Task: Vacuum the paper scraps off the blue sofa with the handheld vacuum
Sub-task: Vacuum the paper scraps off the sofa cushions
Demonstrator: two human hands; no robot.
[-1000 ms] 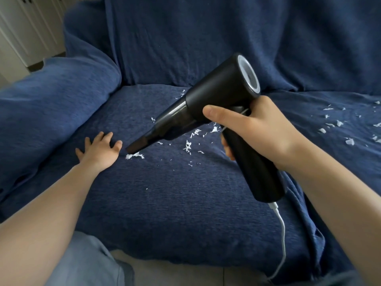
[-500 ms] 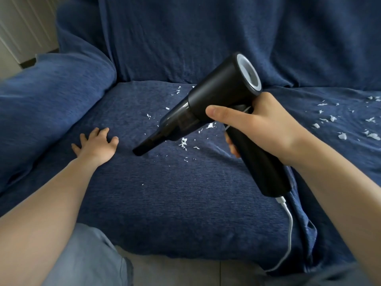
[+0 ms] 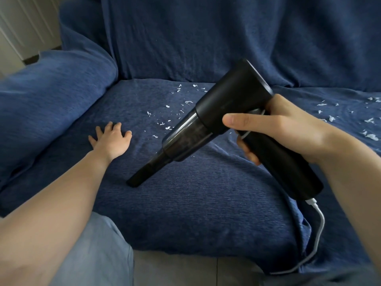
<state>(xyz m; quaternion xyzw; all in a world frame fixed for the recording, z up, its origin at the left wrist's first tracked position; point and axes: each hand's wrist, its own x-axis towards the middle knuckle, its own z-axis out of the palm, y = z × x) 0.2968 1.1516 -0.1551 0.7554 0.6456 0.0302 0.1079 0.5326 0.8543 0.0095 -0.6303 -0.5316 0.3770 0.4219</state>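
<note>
While the right hand point(image 3: 288, 129) clamped the handheld vacuum point(image 3: 224, 124), its nozzle point(image 3: 142, 176) sat nearer than the paper scraps point(image 3: 167, 120), which lay beyond toward the blue sofa point(image 3: 195, 203) backrest; the left hand point(image 3: 112, 140) rested flat, fingers spread.

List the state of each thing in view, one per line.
vacuum: held up, nozzle tilted down at the seat.
right hand: gripping the vacuum's handle.
left hand: flat on the seat, fingers spread.
paper scraps: scattered on the cushion, more at far right.
sofa: covered in blue cloth, partly littered.
white cable: plugged into the handle's end, hanging down.
</note>
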